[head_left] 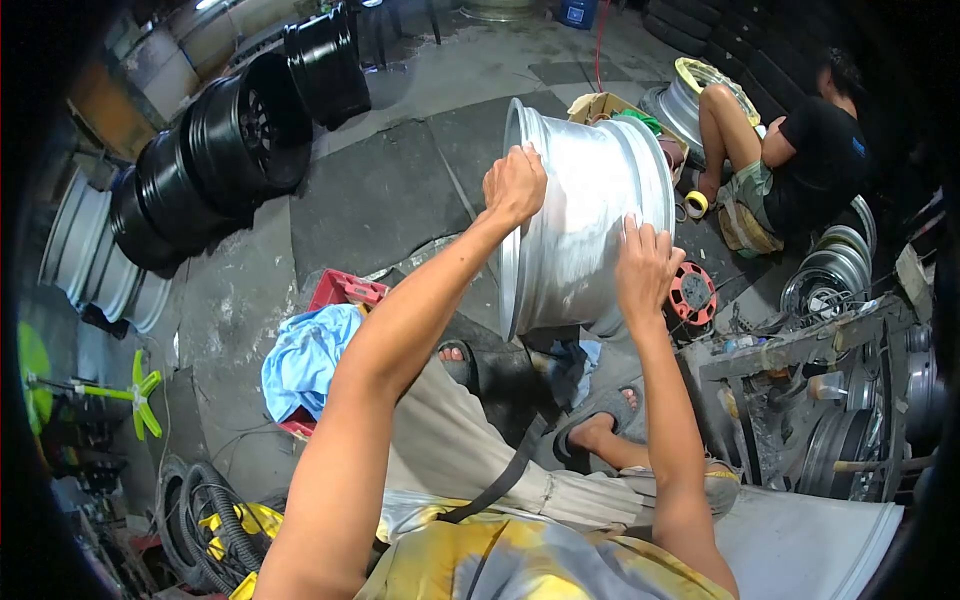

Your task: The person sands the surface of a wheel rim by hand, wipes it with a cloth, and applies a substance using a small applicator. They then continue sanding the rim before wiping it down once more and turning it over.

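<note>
A bare silver wheel rim [585,205] stands on its edge in front of me, its barrel facing up. My left hand [515,185] is closed over the lip at its left side, fingers curled. On the opposite side, my right hand [648,265] has bent fingers against the barrel by the right lip; its thumb is mostly hidden. Just right of that hand lies a red and black disc [692,293]. A blue cloth [575,370] is on the floor below the rim, partly hidden.
Black wheel rims [205,155] line the left side. A red crate [340,288] holds a light blue cloth [310,355]. At the right, a person [815,150] sits beside another rim [680,105]. A cluttered metal frame [800,345] stands close on my right.
</note>
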The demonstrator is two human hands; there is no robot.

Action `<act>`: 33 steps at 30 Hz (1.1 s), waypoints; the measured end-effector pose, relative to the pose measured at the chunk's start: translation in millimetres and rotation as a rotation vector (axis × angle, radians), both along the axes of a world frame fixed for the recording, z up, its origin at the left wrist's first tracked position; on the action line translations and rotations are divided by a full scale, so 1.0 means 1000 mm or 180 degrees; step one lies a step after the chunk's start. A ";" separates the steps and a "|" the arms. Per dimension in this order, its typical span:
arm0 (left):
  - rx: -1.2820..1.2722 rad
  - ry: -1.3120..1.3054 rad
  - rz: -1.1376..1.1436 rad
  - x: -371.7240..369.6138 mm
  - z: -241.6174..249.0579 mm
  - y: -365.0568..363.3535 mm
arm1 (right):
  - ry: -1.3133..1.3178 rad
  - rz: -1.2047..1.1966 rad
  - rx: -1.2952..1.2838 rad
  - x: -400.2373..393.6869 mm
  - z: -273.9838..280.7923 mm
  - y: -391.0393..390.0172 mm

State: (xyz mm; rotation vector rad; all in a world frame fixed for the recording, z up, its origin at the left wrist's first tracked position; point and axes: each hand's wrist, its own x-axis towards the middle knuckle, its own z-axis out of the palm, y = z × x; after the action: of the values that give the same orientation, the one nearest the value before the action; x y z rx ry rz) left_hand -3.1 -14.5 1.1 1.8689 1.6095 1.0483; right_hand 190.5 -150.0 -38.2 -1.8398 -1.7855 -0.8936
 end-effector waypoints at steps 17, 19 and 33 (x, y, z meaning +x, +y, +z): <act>0.0113 -0.0011 0.0028 0.001 -0.006 -0.003 | 0.0599 0.0448 0.0274 -0.030 0.022 0.069; 0.0134 0.0015 0.0024 -0.002 -0.002 -0.003 | 0.0589 0.0485 0.0276 -0.033 0.021 0.063; 0.0019 -0.0239 -0.0016 -0.002 -0.006 0.002 | 0.0640 0.1065 0.0221 -0.062 0.013 0.050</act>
State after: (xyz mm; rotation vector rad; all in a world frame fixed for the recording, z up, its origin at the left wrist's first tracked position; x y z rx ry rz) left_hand -4.8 -12.7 -4.5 1.8145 1.5601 1.1089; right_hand 128.3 -99.6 -25.3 -1.4709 -1.8357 -0.6124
